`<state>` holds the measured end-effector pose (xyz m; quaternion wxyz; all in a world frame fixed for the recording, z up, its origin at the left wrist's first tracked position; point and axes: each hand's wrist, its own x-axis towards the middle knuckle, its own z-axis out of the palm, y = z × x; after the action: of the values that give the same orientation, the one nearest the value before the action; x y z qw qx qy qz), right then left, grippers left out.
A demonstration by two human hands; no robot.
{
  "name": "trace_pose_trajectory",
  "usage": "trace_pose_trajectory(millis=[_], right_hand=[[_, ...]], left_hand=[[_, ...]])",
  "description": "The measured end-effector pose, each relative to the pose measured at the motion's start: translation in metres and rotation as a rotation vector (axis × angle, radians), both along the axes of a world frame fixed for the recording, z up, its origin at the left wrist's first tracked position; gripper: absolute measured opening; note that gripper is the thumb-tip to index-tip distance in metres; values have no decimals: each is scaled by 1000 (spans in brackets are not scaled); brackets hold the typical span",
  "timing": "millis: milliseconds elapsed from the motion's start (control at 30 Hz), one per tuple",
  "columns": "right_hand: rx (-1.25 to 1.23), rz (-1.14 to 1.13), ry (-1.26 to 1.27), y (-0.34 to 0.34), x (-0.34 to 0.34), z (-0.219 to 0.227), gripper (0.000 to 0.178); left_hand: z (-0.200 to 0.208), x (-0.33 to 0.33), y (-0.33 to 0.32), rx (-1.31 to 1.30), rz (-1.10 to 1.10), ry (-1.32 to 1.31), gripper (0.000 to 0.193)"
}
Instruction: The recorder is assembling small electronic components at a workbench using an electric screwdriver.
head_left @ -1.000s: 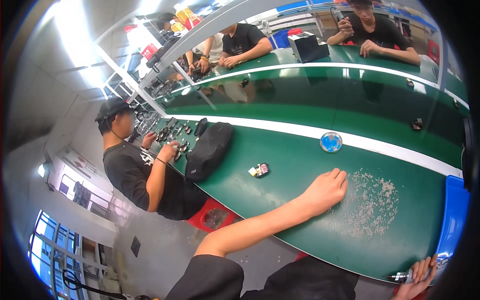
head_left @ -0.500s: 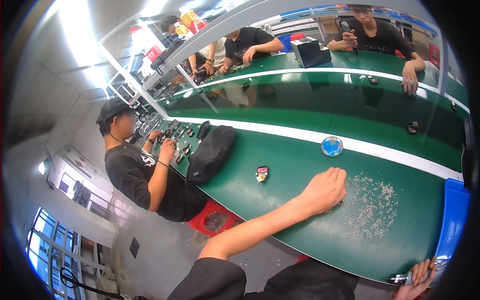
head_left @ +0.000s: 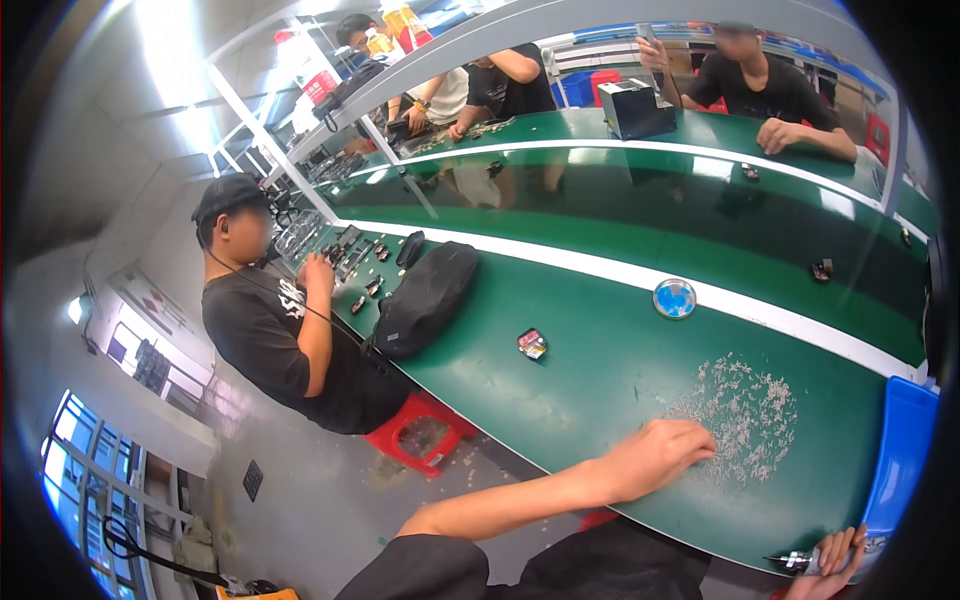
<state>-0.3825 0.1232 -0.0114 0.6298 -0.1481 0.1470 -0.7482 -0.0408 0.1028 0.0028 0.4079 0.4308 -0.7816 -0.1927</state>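
My left hand [head_left: 655, 455] rests palm down on the green table [head_left: 600, 370], its fingers curled at the near edge of a scatter of several tiny pale parts [head_left: 745, 415]. Nothing shows inside it. My right hand [head_left: 830, 560] sits at the lower right rim, closed around a small metal tool [head_left: 790, 563], partly cut off by the picture edge. A blue bin [head_left: 900, 450] stands just above that hand.
A round metal dish [head_left: 675, 298] and a small dark part [head_left: 532, 344] lie farther out. A black bag [head_left: 425, 295] lies to the left beside a seated person [head_left: 270, 320] on a red stool [head_left: 420, 440]. Other people sit across the far table.
The view has swung so the table sits lower and more level. My left hand stays by the scattered parts. A person across the table has drawn an arm back.
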Motion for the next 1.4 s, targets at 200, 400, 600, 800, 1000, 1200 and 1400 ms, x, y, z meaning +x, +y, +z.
trace_pose_trajectory(millis=[200, 400, 600, 800, 1000, 1200, 1400], right_hand=[[19, -42, 15, -1, 22, 16, 9], [-230, 9, -129, -2, 49, 24, 9], [-232, -34, -108, 6, 63, 41, 11], [-159, -78, -96, 10, 65, 34, 12], [-116, -35, -161, 15, 75, 55, 12], [-97, -15, -151, 11, 78, 52, 10], [-104, -15, -142, 11, 79, 53, 9]], left_hand=[[3, -13, 17, 1, -48, 105, 9], [14, -44, 45, 423, -94, 501, 6], [-4, -80, 59, 814, -223, 781, 11], [-7, -87, 63, 879, -326, 930, 7], [-8, -98, 65, 705, -247, 936, 14], [-14, -101, 64, 627, -243, 937, 14], [-14, -99, 64, 652, -270, 942, 14]])
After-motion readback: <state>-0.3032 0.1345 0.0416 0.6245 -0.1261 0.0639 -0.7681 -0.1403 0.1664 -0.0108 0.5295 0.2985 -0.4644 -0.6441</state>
